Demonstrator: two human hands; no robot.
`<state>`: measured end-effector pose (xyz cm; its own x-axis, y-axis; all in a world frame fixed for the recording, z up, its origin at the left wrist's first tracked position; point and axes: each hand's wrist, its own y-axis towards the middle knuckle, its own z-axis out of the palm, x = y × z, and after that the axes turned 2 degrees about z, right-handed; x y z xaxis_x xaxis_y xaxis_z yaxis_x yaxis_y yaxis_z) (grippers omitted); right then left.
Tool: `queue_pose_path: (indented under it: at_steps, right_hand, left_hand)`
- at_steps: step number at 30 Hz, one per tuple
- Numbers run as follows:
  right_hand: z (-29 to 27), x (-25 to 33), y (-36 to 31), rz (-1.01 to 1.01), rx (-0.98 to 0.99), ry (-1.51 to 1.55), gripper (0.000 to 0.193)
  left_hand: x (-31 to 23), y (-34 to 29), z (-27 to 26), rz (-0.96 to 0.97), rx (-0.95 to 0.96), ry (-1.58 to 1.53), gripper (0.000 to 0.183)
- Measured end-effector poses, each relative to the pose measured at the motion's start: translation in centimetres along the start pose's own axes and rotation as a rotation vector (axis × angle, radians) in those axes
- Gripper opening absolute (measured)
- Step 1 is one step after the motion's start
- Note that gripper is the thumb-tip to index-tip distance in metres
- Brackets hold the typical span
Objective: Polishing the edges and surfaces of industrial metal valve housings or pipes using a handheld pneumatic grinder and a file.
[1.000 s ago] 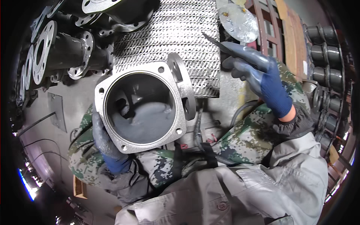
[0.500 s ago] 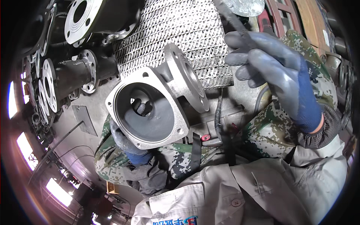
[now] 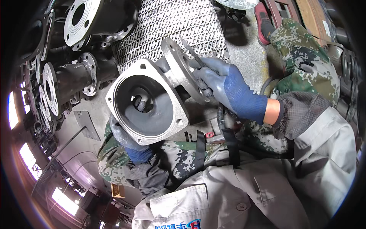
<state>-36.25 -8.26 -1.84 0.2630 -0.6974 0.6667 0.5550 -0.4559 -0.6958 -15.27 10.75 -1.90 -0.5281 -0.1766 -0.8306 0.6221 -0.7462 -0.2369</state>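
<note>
A grey cast-metal pump housing (image 3: 152, 118) is tilted toward me, showing its wide bowl, square flange and inner bore. My left hand (image 3: 127, 133), in a grey-blue coated glove, supports it from below and behind; dark gloved fingertips show through the bore. On its right side sits a round side flange (image 3: 175, 65) with a central opening. My right hand (image 3: 223, 82), gloved alike, is closed around a thin dark bar that looks like a flat file (image 3: 189, 47). The file lies against or close to the side flange's outer face; exact contact is hidden.
A ridged metal mesh panel (image 3: 167, 26) lies beyond the housing. Dark flanged pipe pieces (image 3: 72, 76) are stacked at the left. A black hose (image 3: 220, 118) runs near my lap. A red shoe (image 3: 261, 23) and a wooden box (image 3: 312, 19) are at the upper right.
My right hand has come down and left with the file, from above the mesh's right side to the housing's side flange. The housing has shifted slightly up and left in view.
</note>
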Motion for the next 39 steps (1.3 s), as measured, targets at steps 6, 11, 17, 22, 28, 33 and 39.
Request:
queue_pose_path:
  at_steps: [6, 11, 17, 22, 28, 33, 39]
  right_hand:
    - [-2.5, 1.5, -0.4, 0.038, 0.032, 0.274, 0.038]
    - [-8.8, 1.1, 1.0, -0.369, -0.212, -0.503, 0.046]
    - [-12.0, 3.4, 1.6, -0.524, -0.556, -1.042, 0.043]
    - [-12.7, 4.6, 3.5, -0.665, -0.599, -1.11, 0.04]
    - [-12.6, 5.1, 4.0, -0.612, -0.592, -1.081, 0.04]
    - [-12.7, 5.1, 4.5, -0.574, -0.577, -1.105, 0.041]
    - [-13.3, 4.3, 5.5, -0.609, -0.582, -1.133, 0.042]
  left_hand:
    - [1.1, -0.3, -2.5, 0.031, -0.103, -0.078, 0.062]
    - [0.1, 0.3, -0.1, -0.133, -0.018, -0.124, 0.068]
    - [1.4, 1.5, 0.4, -0.051, -0.08, 0.161, 0.057]
    - [2.9, 2.4, 1.8, -0.054, -0.233, 0.077, 0.056]
    - [2.3, 2.4, 3.2, -0.193, -0.115, -0.142, 0.058]
    - [2.7, 2.1, 4.2, -0.099, -0.33, 0.054, 0.057]
    - [2.4, 2.3, 4.7, -0.015, -0.236, 0.275, 0.043]
